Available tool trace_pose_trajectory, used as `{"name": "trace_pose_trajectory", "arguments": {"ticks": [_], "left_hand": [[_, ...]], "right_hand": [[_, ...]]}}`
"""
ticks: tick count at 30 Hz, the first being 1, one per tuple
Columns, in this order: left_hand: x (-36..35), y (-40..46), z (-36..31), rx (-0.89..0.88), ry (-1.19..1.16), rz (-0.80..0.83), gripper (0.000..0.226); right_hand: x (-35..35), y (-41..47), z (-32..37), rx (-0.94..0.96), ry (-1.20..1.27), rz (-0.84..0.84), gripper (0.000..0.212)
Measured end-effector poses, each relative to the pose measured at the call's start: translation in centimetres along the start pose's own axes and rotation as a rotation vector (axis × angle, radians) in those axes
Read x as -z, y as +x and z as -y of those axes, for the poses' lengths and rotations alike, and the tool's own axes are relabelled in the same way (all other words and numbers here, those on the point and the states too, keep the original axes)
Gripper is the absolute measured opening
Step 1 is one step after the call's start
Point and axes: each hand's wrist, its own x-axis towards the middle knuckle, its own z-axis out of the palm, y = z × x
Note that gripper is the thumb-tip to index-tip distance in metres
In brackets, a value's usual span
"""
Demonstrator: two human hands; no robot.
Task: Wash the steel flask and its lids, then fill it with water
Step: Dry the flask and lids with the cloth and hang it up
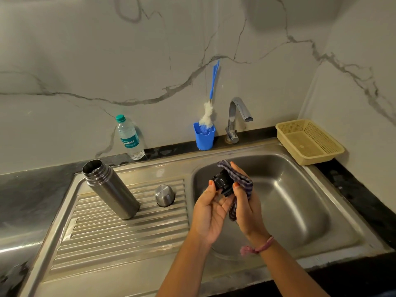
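Head view: at frame centre, over the sink basin [300, 202], the left hand [211, 207] grips the black inner lid [221, 182] while the right hand [246, 202] holds a checked cloth [243, 179] against it. Steel flask [111, 189] stands open and steel cap [164, 195] inverted, centre left on the drainboard [120, 236]; filling apparently remains.

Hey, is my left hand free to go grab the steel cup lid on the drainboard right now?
Probably not yet. The left hand holds the black inner lid while the right hand holds the cloth to it. The path to the steel cup lid looks clear once that's put down.
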Motion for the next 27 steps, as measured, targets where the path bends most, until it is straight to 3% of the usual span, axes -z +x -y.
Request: {"name": "trace_pose_trajectory", "arguments": {"ticks": [10, 16, 21, 27], "left_hand": [[-1.0, 0.1, -0.2, -0.048, 0.078, 0.050, 0.048], [-0.2, 0.4, 0.2, -0.040, 0.074, 0.029, 0.051], [-0.3, 0.3, 0.1, -0.066, 0.067, 0.037, 0.044], [-0.3, 0.1, 0.9, -0.055, 0.006, 0.021, 0.052]], "right_hand": [[0.2, 0.0, -0.4, 0.081, -0.141, -0.002, 0.051], [0.4, 0.2, -0.3, -0.050, 0.004, -0.087, 0.042], [0.4, -0.7, -0.4, 0.118, -0.246, 0.029, 0.050], [0.6, -0.5, -0.1, 0.023, -0.096, -0.056, 0.050]]}}
